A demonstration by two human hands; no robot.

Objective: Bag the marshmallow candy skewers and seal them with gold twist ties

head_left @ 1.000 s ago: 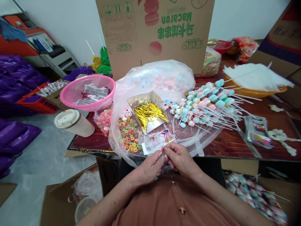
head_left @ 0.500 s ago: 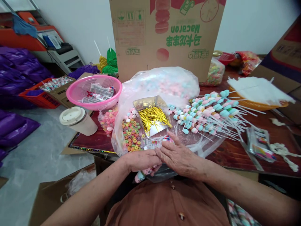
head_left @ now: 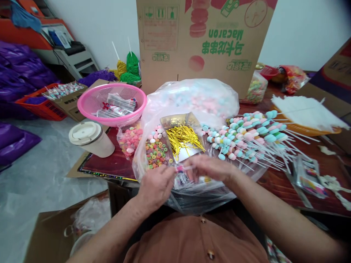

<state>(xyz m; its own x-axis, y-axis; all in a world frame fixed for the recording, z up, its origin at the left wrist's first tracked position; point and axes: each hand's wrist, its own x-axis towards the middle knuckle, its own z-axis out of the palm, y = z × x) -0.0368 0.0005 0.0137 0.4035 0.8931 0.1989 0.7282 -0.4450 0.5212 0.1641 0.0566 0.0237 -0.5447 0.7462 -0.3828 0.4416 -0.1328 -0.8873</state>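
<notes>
The left hand point(head_left: 157, 187) is curled around a candy stick point(head_left: 179, 168), which pokes out toward the right hand point(head_left: 208, 168). That one's blurry; from here I can't tell if it's pinching. Gold ties point(head_left: 184, 138) lie just past both hands.

The left hand point(head_left: 157, 187) hides most of the candy stick point(head_left: 180, 168) from me; just a pink scrap and a length of white stem point(head_left: 188, 167) show. The right hand point(head_left: 210, 168) is blurred, and I can't tell whether it grips that stem. Print on the packets point(head_left: 121, 103) in the pink basket point(head_left: 115, 119) is too small to read. The big carton point(head_left: 203, 47) runs out of view at the top.
</notes>
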